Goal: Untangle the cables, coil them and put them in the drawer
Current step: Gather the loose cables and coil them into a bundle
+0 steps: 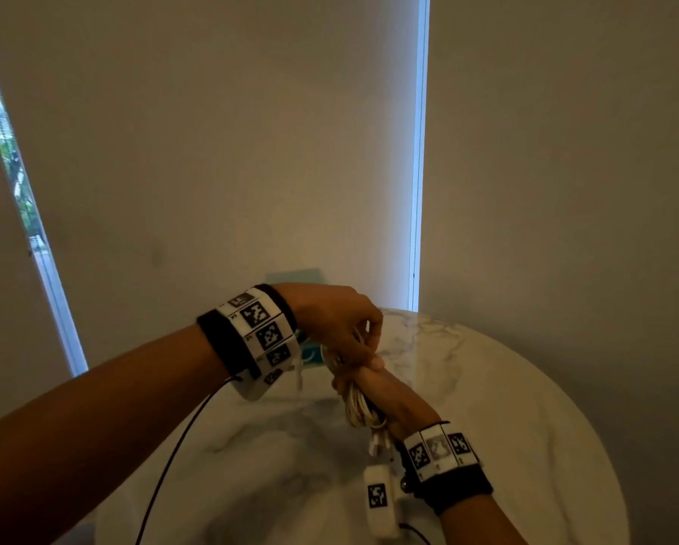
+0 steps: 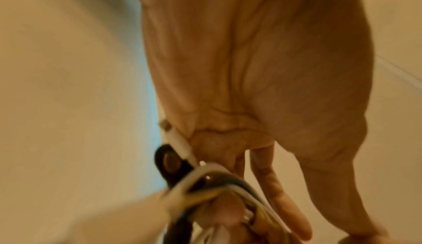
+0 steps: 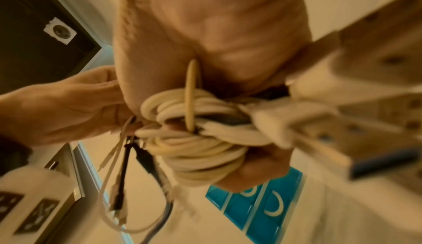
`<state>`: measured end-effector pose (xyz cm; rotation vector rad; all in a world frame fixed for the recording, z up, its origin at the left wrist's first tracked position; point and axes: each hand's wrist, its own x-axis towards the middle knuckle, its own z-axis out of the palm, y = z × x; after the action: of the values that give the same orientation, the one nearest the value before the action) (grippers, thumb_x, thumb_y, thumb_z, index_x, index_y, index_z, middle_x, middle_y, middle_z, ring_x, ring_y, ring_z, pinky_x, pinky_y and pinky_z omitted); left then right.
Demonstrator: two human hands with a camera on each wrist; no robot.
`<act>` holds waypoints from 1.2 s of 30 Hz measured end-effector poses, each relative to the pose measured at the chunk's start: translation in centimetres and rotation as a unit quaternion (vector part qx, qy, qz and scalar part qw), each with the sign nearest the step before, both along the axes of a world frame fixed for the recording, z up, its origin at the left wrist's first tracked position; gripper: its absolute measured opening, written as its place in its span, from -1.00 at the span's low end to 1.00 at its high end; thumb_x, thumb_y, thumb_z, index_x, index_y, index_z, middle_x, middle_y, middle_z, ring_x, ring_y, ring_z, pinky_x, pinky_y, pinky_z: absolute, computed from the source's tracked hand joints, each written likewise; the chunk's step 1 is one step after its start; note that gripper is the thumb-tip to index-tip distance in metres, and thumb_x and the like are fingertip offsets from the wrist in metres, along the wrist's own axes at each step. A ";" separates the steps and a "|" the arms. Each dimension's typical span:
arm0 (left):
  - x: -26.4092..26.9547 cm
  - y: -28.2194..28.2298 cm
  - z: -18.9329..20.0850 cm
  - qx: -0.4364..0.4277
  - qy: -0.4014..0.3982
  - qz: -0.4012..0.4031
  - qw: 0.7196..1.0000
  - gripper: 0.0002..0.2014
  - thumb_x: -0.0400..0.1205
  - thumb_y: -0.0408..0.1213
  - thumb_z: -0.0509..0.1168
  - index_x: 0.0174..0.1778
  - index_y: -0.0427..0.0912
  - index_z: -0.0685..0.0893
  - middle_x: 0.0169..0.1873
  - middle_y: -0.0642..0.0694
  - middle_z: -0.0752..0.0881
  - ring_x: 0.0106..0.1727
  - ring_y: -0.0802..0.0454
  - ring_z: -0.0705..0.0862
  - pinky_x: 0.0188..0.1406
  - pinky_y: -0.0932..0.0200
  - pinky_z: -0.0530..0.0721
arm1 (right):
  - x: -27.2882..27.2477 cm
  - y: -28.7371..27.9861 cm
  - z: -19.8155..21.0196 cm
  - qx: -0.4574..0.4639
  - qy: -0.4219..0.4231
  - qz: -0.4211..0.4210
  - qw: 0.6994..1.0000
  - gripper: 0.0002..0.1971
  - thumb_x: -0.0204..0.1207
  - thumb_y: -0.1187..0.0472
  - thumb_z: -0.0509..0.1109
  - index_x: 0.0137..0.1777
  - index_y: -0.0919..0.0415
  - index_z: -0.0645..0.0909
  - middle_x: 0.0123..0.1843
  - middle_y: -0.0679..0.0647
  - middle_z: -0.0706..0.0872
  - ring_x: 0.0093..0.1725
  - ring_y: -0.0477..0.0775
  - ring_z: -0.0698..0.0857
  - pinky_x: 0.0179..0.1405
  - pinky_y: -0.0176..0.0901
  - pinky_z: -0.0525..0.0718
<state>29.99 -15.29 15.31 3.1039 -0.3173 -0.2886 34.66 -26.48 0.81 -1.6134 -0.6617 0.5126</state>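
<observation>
Right hand (image 1: 385,399) is wrapped around a thick bundle of white cable (image 3: 196,139), already wound into many loops and held in the air above the middle of the marble table (image 1: 526,407). Left hand (image 1: 337,324), fingers bent, pinches thinner strands at the bundle's far end. Judging by this, the coiling of the thick cable is largely done, yet the untangling is not: a black lead (image 3: 121,175) and thin pale wires (image 3: 109,166) hang loose from the same knot. Nothing is stowed yet; the blue drawer unit (image 3: 262,206) stands by the table's far edge, beyond the hands.
</observation>
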 end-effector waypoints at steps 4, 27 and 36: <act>0.4 0.1 0.7 0.062 0.034 -0.040 0.997 -0.53 0.58 0.14 0.59 0.38 0.18 0.70 0.28 0.10 0.61 0.25 0.04 0.59 0.26 -0.03 0.68 | -0.2 -0.2 -0.3 -0.071 0.042 -0.012 0.997 -0.78 0.86 0.23 0.26 0.04 0.27 0.69 -0.18 0.10 0.71 -0.19 0.00 0.66 -0.14 -0.25 0.66; 3.2 1.9 -2.6 0.241 -0.001 -0.097 0.966 -0.41 0.61 -0.09 0.48 0.59 0.36 0.61 0.58 0.09 0.63 0.54 -0.08 0.60 0.48 -0.22 0.65 | -0.9 0.6 -0.1 -0.079 0.112 -0.040 0.990 -0.77 0.74 0.21 0.35 -0.14 0.29 0.66 -0.23 0.25 0.73 -0.36 0.15 0.75 -0.22 0.06 0.84; 2.7 4.1 -2.9 0.123 -0.045 -0.071 0.989 -0.65 0.46 -0.36 0.54 0.14 0.01 0.79 -0.09 -0.01 0.85 -0.09 0.00 0.79 0.01 -0.17 0.85 | -2.1 0.8 0.6 -0.077 -0.026 -0.017 0.997 -0.75 0.63 0.13 0.55 -0.09 0.36 0.70 -0.47 0.15 0.71 -0.56 0.09 0.70 -0.37 -0.03 0.79</act>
<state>32.74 -11.22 12.45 3.3490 -0.5474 -0.2016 32.60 -25.72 1.40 -1.7862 -0.6444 0.5082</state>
